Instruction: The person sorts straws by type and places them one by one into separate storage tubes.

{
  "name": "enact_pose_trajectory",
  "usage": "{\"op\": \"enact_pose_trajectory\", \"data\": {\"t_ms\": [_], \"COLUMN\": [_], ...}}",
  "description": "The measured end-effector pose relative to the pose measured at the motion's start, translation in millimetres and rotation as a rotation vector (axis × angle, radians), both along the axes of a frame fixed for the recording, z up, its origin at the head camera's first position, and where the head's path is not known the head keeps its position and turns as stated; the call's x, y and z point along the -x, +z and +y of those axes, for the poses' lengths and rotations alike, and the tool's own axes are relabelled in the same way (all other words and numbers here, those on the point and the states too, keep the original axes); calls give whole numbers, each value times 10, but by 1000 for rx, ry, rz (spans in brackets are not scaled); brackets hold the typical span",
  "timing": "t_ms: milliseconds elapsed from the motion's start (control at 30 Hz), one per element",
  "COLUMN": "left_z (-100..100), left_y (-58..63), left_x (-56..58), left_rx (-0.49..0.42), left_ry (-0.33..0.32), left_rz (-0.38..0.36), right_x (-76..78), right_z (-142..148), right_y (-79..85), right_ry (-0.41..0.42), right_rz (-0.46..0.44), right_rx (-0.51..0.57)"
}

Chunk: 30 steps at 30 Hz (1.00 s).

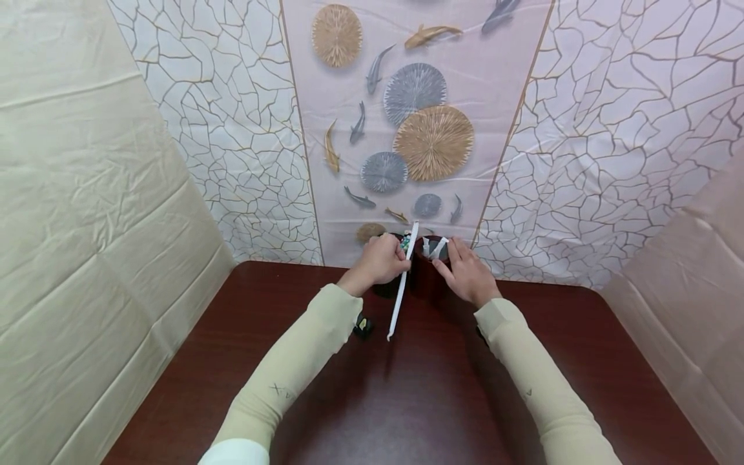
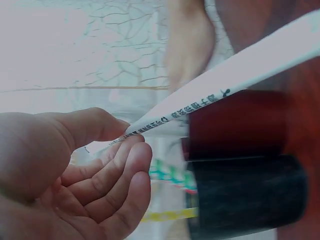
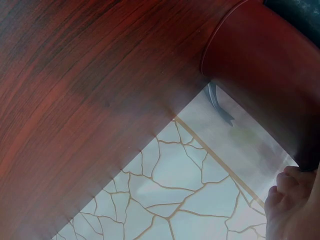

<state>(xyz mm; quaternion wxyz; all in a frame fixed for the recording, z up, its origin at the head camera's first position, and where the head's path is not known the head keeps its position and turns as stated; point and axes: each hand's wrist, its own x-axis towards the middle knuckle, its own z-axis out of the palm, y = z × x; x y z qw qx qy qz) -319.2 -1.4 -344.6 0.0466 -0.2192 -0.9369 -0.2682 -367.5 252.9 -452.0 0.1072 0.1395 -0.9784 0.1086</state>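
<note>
My left hand (image 1: 380,259) pinches a long white paper-wrapped straw (image 1: 398,297) between thumb and forefinger. It slants downward toward me, and dark printing runs along its wrapper (image 2: 215,95) in the left wrist view. Behind this hand stands a black cup (image 2: 250,195), holding green-and-red and yellow patterned sticks. Beside it is a dark red cup (image 1: 427,281) with white strips (image 1: 437,248) inside. The right hand (image 1: 467,274) holds the red cup at its rim, thumb at the front and fingers along the right side. In the right wrist view, some fingertips lie out of sight.
Both cups stand at the back of a dark red wooden table (image 1: 418,394), close to a patterned cloth backdrop (image 1: 261,148). Beige cloth walls (image 1: 87,258) rise on both sides. A small black device (image 1: 363,326) shows beneath the left sleeve.
</note>
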Motion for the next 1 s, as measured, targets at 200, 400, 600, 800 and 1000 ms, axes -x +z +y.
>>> {"op": "enact_pose_trajectory", "data": {"t_ms": [200,400,600,800,1000], "left_z": [15,44,88,146,231], "left_y": [351,634,823,950,1032], "left_x": [60,117,185,238,288], "left_rx": [-22,-88,-137,-217,-275], "left_ry": [12,54,91,111,138], "left_rz": [127,223,334,411,458], "right_x": [1,1,-1,-5,-9], "right_z": [8,22,12,9,15], "right_y": [-10,-5,-5,-4,-6], "right_ry": [10,5,-2,-3,0], "right_rz": [19,3,-21,-19,-10], "right_rx": [6,5,-6,-6,-3]}}
